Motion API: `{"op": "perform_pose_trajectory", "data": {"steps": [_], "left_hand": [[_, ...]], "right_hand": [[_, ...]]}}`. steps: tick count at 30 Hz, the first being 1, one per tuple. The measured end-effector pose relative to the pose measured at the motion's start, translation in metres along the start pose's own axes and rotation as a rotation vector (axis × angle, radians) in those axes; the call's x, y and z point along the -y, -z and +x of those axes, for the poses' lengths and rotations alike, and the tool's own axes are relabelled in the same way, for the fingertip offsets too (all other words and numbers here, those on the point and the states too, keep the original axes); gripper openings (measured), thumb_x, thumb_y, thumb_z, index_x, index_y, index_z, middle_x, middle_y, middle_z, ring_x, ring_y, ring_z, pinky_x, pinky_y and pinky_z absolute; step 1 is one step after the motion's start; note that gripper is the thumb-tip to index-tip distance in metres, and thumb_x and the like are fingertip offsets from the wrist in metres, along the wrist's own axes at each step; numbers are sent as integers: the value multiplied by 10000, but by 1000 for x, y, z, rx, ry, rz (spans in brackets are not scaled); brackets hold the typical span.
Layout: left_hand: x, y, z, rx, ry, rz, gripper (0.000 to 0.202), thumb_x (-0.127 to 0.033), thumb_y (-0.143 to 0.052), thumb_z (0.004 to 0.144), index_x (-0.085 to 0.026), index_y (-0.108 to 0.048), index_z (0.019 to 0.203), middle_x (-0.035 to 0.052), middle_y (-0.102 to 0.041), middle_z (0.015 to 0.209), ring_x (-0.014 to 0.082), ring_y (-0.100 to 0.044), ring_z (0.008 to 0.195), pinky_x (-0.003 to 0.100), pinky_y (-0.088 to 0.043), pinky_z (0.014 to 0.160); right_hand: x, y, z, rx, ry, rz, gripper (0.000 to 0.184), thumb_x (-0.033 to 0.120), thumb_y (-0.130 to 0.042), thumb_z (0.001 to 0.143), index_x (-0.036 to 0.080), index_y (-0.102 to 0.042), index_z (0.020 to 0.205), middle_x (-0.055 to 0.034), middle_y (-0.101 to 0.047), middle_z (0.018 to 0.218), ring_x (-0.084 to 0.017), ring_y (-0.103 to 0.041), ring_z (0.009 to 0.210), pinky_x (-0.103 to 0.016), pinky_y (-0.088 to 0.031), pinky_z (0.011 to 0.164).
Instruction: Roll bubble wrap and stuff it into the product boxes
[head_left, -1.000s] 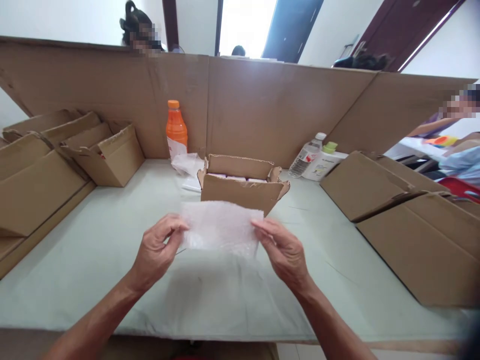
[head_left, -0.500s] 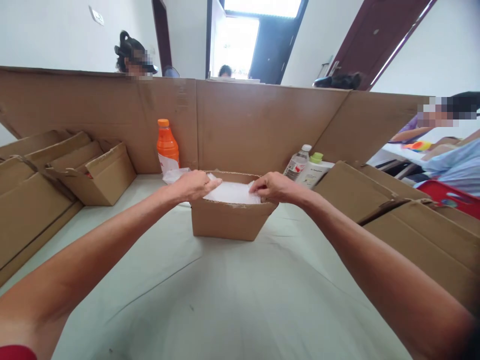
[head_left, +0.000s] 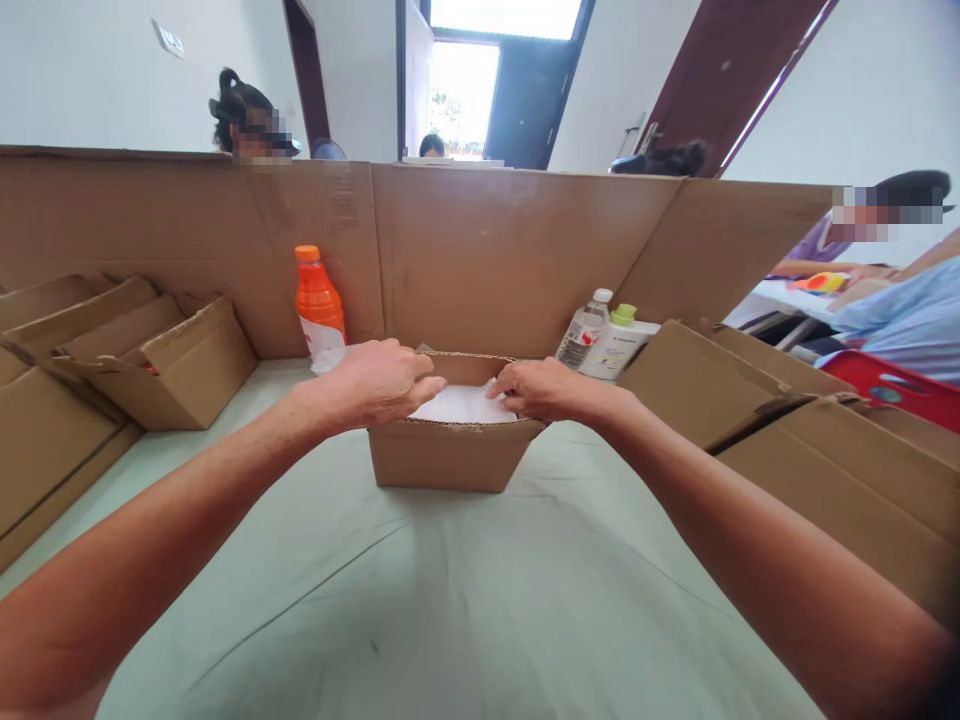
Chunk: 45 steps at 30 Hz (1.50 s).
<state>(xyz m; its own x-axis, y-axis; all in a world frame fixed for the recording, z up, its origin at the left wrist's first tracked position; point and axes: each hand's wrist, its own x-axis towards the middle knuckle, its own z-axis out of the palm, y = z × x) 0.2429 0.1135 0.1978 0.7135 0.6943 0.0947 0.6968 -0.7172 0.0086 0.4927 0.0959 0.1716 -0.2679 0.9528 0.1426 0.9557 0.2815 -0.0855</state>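
A small open cardboard box (head_left: 450, 462) stands on the cloth in front of me. Inside its upper part lies a white sheet (head_left: 465, 404), thin and soft-looking like packing foam. My left hand (head_left: 379, 385) is over the box's left end, fingers curled and thumb at the sheet's left edge; its fingertips are partly hidden. At the right end, my right hand (head_left: 536, 390) is closed with its fingertips on the sheet's raised right edge. What lies under the sheet is hidden.
A pale green cloth (head_left: 450, 610) covers the table. An orange bottle (head_left: 319, 295) with crumpled white wrap stands behind left. A clear bottle (head_left: 585, 330) and a white bottle with green cap (head_left: 619, 345) lean behind right. Cardboard boxes (head_left: 202, 365) flank both sides; a cardboard partition (head_left: 510, 260) rises behind, people beyond.
The white sheet sits lower in the box. Both hands have moved slightly down and stay at its two ends. The whole view has shifted a little.
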Motion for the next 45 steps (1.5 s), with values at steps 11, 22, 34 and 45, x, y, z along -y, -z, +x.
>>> {"op": "perform_pose_trajectory", "data": {"steps": [11, 22, 34, 45], "left_hand": [[7, -25, -4, 90, -9, -337, 500, -483, -276, 995, -224, -601, 719, 46, -646, 735, 231, -617, 735, 339, -443, 713], [16, -132, -95, -511, 426, -819, 584, -381, -606, 818, -189, -510, 1361, 131, -630, 1302, 272, -634, 1119, 408, -549, 867], [-45, -156, -129, -467, 331, -1097, 689, -158, -591, 753, -202, -435, 1423, 124, -546, 1357, 251, -548, 1210, 349, -536, 874], [16, -183, -319, -826, 927, -934, 680, -307, -640, 827, -270, -385, 1456, 130, -441, 1466, 265, -624, 1118, 404, -595, 878]], "right_hand": [[1, 12, -23, 90, -68, 326, 395, 366, -419, 946, 195, -699, 727, -13, -688, 718, -155, -571, 642, -275, -401, 617], [-24, -100, -115, -272, -334, 631, 559, 495, -639, 823, 218, -605, 1307, -125, -697, 1260, -273, -688, 1046, -403, -559, 824], [-9, -128, -128, -73, -450, 676, 509, 674, -616, 741, 202, -653, 928, -113, -755, 920, -311, -711, 797, -402, -561, 652], [183, -167, 15, 97, 138, 944, 430, 432, -600, 823, 170, -643, 1162, -89, -741, 1078, -228, -694, 864, -351, -570, 744]]}}
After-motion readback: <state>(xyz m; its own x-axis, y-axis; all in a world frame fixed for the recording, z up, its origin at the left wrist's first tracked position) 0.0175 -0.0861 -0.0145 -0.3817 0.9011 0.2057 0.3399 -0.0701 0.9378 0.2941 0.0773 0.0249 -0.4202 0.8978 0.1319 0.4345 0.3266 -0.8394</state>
